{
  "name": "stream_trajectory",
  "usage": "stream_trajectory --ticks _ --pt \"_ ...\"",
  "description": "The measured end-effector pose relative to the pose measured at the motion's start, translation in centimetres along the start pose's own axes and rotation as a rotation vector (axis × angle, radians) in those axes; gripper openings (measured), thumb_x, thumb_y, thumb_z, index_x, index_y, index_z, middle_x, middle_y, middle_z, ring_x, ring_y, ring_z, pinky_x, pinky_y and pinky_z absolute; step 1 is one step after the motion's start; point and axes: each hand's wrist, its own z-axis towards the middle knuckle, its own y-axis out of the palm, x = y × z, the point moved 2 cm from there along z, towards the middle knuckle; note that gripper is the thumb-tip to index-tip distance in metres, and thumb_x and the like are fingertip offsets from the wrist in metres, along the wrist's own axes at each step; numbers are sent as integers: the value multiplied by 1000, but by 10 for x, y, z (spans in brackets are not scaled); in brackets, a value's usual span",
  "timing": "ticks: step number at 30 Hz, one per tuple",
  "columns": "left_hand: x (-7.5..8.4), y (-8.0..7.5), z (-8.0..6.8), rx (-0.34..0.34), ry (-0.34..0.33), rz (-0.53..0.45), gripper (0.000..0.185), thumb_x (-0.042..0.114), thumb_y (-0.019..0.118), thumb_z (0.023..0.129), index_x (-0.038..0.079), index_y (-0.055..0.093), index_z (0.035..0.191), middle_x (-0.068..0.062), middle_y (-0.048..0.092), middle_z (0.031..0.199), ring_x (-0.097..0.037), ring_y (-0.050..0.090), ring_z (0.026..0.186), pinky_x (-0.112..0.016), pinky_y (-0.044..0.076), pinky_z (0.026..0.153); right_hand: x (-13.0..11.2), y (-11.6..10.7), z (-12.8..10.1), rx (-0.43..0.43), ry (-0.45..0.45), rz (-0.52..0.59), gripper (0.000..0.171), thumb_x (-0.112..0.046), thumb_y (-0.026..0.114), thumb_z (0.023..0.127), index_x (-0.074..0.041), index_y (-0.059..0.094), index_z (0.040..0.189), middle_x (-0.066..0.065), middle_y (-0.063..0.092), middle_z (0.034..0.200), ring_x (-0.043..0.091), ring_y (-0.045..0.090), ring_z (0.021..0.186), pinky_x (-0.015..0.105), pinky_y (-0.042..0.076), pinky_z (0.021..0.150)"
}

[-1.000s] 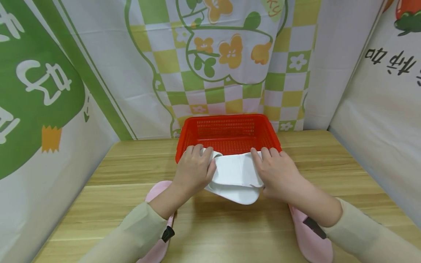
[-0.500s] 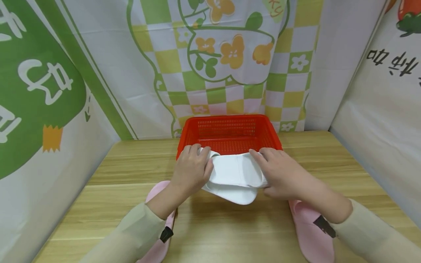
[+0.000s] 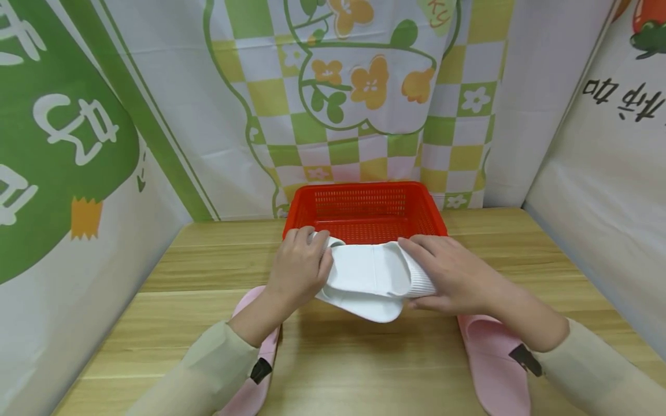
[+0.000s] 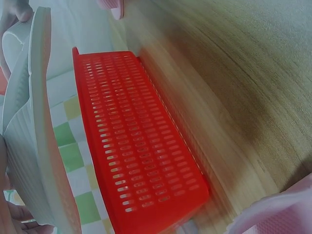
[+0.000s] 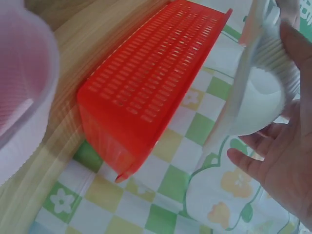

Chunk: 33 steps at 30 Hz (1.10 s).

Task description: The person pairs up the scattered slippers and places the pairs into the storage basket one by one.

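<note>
Two white slippers overlap, facing opposite ways, above the table in the head view. The upper slipper has its ribbed strap at the right; the lower slipper shows its rounded heel underneath. My left hand grips their left end, fingers over the top, where a bit of ribbed strap shows. At the right end, my right hand holds the ribbed strap between thumb and fingers. The right wrist view shows the thumb over the strap and the other fingers below it. The left palm is hidden.
A red perforated basket stands behind the slippers against the patterned cloth. Pink slippers lie on the wooden table, one at the left and another at the right, partly under the forearms.
My right hand has slid right along the upper slipper, uncovering more of its ribbed strap. Left hand and slippers have shifted slightly left.
</note>
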Motion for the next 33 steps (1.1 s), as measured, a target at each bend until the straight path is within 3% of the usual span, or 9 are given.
stream_trajectory --ticks 5,11,18,33 --pt "1 -1 0 10 5 -19 33 19 41 92 0 66 104 -21 63 94 -36 56 87 -44 46 78 1 1 -2 23 -26 13 96 -66 65 80 1 39 143 15 50 132 28 48 120 49 40 98" --pt "1 -1 0 0 -11 -24 34 20 40 93 1 66 105 -20 63 94 -36 56 86 -43 46 77 2 4 -2 31 -30 34 94 -57 72 78 1 39 143 15 48 133 29 46 122 48 38 100" --pt "1 0 0 23 1 -39 35 20 38 92 0 66 103 -22 64 93 -37 57 86 -45 48 75 2 6 -3 31 -14 37 89 -57 68 82 0 38 144 15 49 135 28 47 122 47 36 102" --pt "2 3 1 -16 -19 -18 33 19 40 91 2 66 103 -21 65 95 -36 58 87 -44 49 76 0 7 2 68 21 19 82 -57 66 80 -2 46 138 11 53 124 25 54 106 41 49 89"
